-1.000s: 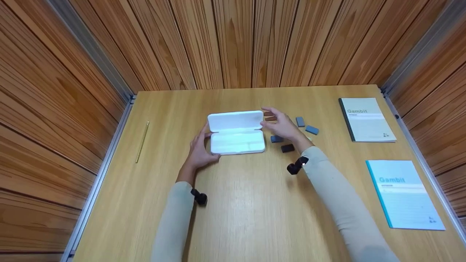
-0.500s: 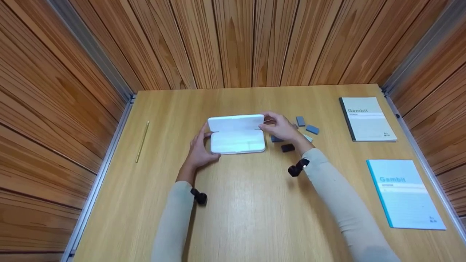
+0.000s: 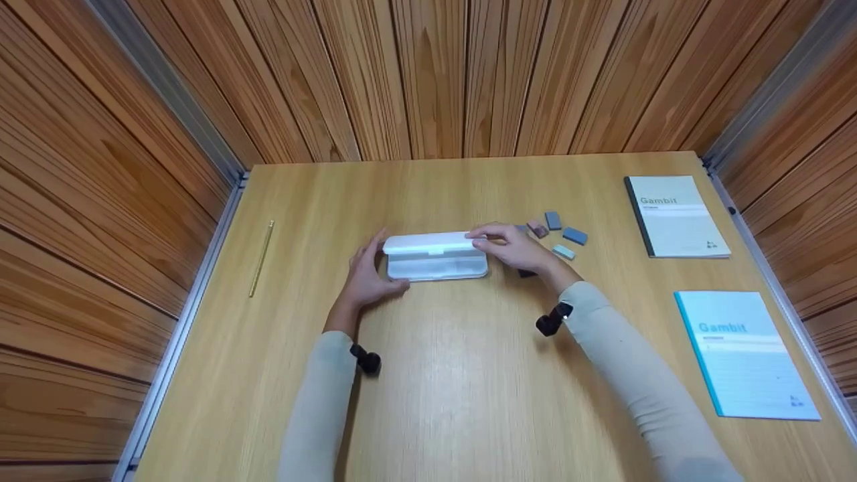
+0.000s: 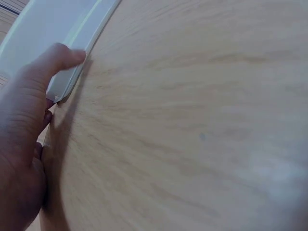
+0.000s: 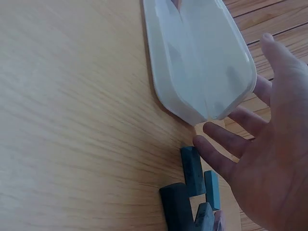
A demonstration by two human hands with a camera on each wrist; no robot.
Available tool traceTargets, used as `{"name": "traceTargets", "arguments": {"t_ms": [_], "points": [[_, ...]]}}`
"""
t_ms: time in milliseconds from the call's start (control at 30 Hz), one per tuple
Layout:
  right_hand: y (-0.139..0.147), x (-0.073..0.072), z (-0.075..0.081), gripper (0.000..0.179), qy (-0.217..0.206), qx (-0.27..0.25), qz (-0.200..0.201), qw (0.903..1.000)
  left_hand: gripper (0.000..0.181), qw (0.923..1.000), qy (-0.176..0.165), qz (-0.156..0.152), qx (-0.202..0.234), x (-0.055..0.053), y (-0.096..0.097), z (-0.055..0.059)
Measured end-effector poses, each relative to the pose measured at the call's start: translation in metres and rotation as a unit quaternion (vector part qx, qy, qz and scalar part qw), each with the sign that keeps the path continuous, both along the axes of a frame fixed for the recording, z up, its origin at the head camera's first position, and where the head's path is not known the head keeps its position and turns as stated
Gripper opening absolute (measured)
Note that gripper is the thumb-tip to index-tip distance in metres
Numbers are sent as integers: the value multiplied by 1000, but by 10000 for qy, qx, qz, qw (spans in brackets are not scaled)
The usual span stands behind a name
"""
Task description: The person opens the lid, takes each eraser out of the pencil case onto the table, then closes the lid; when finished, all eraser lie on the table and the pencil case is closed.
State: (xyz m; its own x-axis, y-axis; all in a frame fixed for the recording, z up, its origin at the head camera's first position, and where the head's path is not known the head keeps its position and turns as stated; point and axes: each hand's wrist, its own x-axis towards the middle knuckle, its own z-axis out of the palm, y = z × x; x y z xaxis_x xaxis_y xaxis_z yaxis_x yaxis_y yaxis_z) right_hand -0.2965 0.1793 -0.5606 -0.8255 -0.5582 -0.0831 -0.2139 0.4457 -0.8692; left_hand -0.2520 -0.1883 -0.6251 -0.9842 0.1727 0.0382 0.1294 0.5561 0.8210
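Observation:
A white pencil case [image 3: 438,269] lies on the table with its lid [image 3: 428,242] tilted forward over the lower half, part way down. My left hand [image 3: 368,274] grips the left end, its thumb along the front edge and its fingers round the side. In the left wrist view the thumb [image 4: 60,57] bends onto the case's rim. My right hand [image 3: 519,249] is at the lid's right corner, fingers over its outer side. The right wrist view shows those fingers [image 5: 248,120] extended behind the lid, with the thumb apart from it.
Several small eraser-like blocks lie right of the case, including a blue-grey one [image 3: 574,235], a pink one [image 3: 537,228] and a pale green one [image 3: 564,252]. Two notebooks, white [image 3: 679,221] and light blue [image 3: 750,361], lie at the right. A thin gold pencil-like stick [image 3: 262,260] lies left.
The lid has swung from standing well open to leaning forward over the case. My right hand has moved down and toward me with it; my left hand has stayed at the case's left end.

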Motion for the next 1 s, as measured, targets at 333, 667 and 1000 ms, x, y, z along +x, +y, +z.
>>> {"name": "traceTargets", "arguments": {"t_ms": [333,667,1000], "points": [[-3,9,-8,36,261,99,138,9995,102,9996,-141,107,198,0,1,2],[-6,14,-13,35,416,531,99,9977,87,9999,-73,97,-110,0,2,2],[-7,20,-19,37,453,495,11,9977,75,9997,-48,74,-208,2,2,1]]}}
